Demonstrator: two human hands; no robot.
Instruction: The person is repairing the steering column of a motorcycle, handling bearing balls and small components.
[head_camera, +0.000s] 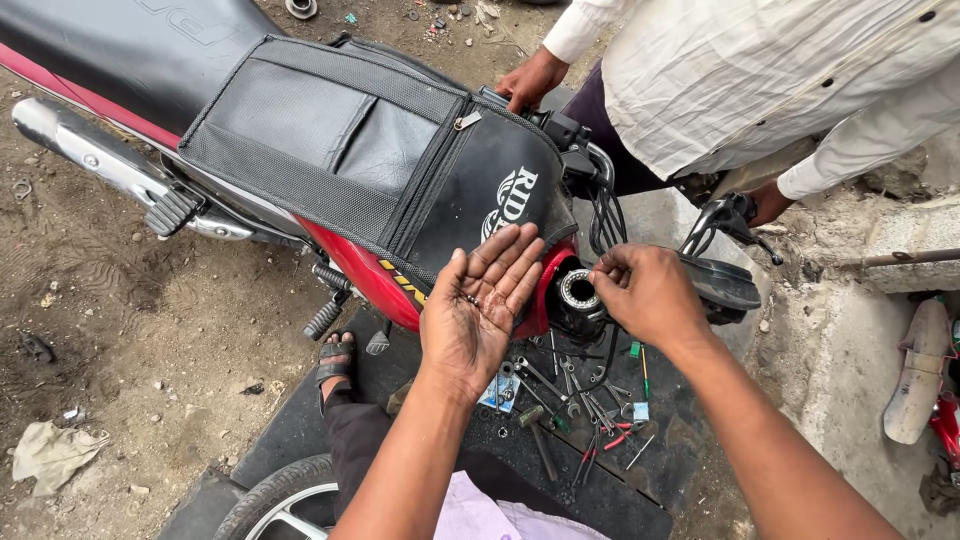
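My left hand (478, 297) is held flat, palm up, with a few tiny metal balls resting in the palm. It hovers beside the open steering head (577, 292) of a red motorcycle (365, 270), where a ring of bearing balls shows. My right hand (640, 290) has its fingertips pinched together right at the bearing ring's edge; whether a ball sits between them is too small to tell. A black tank cover (350, 140) with pockets lies over the fuel tank above my left hand.
Another person in a white shirt (760, 70) stands at the far side, one hand (530, 78) on the handlebar, the other near a lever (735, 215). Spanners and screwdrivers (575, 395) lie on a black mat below. A sandalled foot (335, 360), a tyre (285, 495) and the exhaust (95, 155) are nearby.
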